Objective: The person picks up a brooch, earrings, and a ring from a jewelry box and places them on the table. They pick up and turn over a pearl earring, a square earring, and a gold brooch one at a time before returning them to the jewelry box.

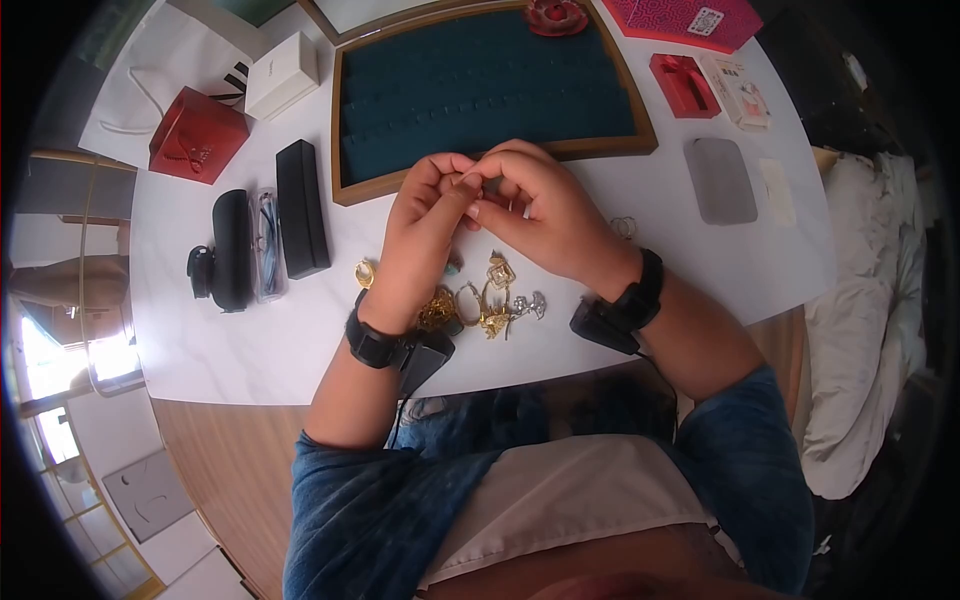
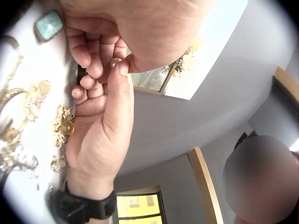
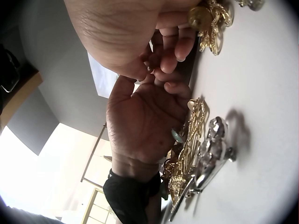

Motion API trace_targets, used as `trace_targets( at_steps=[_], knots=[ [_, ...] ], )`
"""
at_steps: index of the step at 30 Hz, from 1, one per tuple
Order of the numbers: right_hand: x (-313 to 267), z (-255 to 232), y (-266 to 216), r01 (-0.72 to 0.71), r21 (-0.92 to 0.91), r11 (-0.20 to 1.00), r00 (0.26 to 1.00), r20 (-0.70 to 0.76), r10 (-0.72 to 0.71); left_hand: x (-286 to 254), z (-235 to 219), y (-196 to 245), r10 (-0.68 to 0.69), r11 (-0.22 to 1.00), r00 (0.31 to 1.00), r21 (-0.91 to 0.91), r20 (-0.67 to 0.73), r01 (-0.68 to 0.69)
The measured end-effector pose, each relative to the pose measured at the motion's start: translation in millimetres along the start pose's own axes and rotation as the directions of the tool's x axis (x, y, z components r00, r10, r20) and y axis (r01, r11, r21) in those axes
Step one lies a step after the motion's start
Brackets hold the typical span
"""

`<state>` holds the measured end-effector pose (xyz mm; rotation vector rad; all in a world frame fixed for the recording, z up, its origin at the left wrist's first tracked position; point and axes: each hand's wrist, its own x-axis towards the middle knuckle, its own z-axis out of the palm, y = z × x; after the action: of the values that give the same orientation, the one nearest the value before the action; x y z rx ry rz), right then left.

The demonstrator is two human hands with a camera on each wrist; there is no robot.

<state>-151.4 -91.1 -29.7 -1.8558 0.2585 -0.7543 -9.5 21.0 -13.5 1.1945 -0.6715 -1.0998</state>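
Observation:
Both hands meet above the white table, just in front of the jewellery case, with fingertips together. The left hand (image 1: 422,228) and right hand (image 1: 548,213) pinch a small round pearl-like bead (image 2: 116,61) between thumbs and fingers; the fingers hide the rest of the piece. Below the hands lies a pile of jewellery: a tangled gold chain (image 1: 438,310), a gold hoop (image 1: 468,304), a gold brooch-like piece (image 1: 500,270) and a silver piece with clear stones (image 3: 216,144). A turquoise stone piece (image 2: 49,25) lies near the left hand. Gold earrings (image 1: 365,273) sit left of the left wrist.
The wood-framed case with dark teal lining (image 1: 480,90) stands behind the hands, a red flower-shaped dish (image 1: 556,17) at its far edge. Leftward are a black box (image 1: 302,208), eyeglass case (image 1: 232,250) and red bag (image 1: 199,135). Rightward are a red box (image 1: 684,86) and grey pad (image 1: 720,181).

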Motion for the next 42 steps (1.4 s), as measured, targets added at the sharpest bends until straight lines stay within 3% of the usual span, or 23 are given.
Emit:
trace_targets(
  at_steps=[42],
  knots=[
    [-1.3,0.5,1.0,-0.028,-0.032,0.999,0.999,0.015,0.028,-0.7,-3.6,-4.9,0.035,0.990,0.999,0.135,0.032,-0.039]
  ],
)
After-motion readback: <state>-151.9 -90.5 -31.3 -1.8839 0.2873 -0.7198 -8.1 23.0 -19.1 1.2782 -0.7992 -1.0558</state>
